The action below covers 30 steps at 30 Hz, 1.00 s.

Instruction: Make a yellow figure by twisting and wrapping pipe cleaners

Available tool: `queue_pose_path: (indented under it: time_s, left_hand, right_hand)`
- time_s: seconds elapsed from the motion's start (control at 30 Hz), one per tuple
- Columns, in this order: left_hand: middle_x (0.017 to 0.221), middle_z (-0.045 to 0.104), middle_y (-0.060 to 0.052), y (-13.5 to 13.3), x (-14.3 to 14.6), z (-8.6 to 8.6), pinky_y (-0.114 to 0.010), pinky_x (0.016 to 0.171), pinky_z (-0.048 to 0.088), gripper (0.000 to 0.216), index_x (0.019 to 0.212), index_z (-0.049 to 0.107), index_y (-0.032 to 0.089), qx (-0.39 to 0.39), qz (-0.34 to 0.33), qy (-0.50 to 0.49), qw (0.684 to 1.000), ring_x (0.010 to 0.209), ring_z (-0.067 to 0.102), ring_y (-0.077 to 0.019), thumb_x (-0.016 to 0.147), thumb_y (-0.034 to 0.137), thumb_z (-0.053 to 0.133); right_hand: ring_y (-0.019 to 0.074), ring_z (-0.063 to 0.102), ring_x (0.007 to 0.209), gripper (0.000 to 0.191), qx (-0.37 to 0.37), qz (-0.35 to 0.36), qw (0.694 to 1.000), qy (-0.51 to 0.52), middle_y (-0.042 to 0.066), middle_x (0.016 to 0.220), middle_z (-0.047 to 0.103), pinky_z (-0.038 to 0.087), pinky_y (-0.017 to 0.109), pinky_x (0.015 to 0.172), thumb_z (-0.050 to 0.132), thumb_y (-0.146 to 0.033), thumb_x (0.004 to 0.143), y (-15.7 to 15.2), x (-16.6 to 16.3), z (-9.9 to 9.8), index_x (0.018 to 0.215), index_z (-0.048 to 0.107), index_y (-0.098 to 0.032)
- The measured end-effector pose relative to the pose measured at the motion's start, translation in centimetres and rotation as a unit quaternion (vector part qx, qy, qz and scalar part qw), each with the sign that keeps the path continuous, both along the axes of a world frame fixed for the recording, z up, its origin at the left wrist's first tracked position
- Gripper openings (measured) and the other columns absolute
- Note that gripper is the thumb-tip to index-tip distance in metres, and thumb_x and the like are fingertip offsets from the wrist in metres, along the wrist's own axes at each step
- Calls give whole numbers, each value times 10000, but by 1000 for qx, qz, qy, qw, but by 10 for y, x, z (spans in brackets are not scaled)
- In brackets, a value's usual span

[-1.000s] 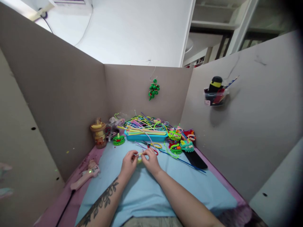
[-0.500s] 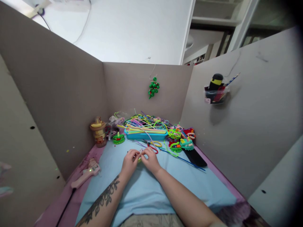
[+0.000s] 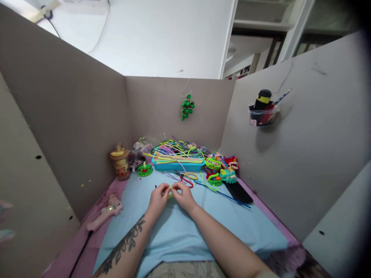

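My left hand point(image 3: 158, 199) and my right hand point(image 3: 183, 197) meet over the light blue cloth point(image 3: 220, 227), thumbs and fingertips pinched close together. Between them is a small yellow-green piece of pipe cleaner point(image 3: 170, 195), mostly hidden by the fingers. Just beyond the hands lie scissors point(image 3: 182, 179) with a red handle, and a yellow loop point(image 3: 191, 176) beside them. A blue tray point(image 3: 174, 166) behind is heaped with pipe cleaners point(image 3: 176, 152) in many colours.
A pink glue gun point(image 3: 106, 214) and a lidded cup point(image 3: 121, 166) stand left. A green pipe-cleaner figure point(image 3: 145, 170) sits near the tray; several others point(image 3: 228, 176) are right, beside a black flat object point(image 3: 239, 192) and blue pipe cleaner point(image 3: 228, 197). Grey panels point(image 3: 179, 127) enclose the table.
My fingertips have shifted slightly on the yellow-green piece, and a bit of it now shows between them. The view has moved a little; the other things lie as before.
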<state>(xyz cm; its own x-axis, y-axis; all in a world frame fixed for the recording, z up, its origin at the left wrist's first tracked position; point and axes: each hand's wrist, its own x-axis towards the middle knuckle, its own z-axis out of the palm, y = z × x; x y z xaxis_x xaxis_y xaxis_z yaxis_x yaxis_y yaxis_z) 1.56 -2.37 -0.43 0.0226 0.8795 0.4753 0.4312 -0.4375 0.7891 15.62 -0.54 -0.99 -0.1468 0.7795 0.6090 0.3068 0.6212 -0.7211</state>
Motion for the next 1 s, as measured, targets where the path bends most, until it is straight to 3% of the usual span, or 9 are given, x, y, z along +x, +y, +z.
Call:
queue_pose_path:
  time_s: [0.23,0.57,0.83,1.0]
  left_hand:
    - [774,661,-38,1,0,-2,-269,698,439,193,775,629,187,-10,-4,1,1000,734,588,-176,784,342,515]
    - [804,675,-63,1,0,-6,-288,703,442,205,799,666,188,21,-8,73,997,747,599,-185,811,296,492]
    - [840,667,-70,0,0,-5,-292,725,445,223,844,651,175,32,-11,105,994,777,594,-181,836,272,451]
    - [833,657,-72,0,-1,-6,-293,723,441,218,832,639,178,40,2,112,993,786,589,-187,836,272,442]
  right_hand:
    - [143,512,660,104,-29,-26,999,7,-5,641,562,398,255,645,502,-169,733,2,-1,-2,650,563,-182]
    - [161,498,693,109,43,-100,990,-85,11,647,551,372,267,665,484,-130,718,0,-1,-2,635,529,-186]
    - [141,541,690,111,-17,-40,999,-13,3,710,585,427,244,657,484,-128,707,3,-2,-6,742,576,-178]
    - [143,535,701,159,-11,-10,999,-31,2,720,609,419,249,667,469,-117,720,1,-2,-4,748,609,-188]
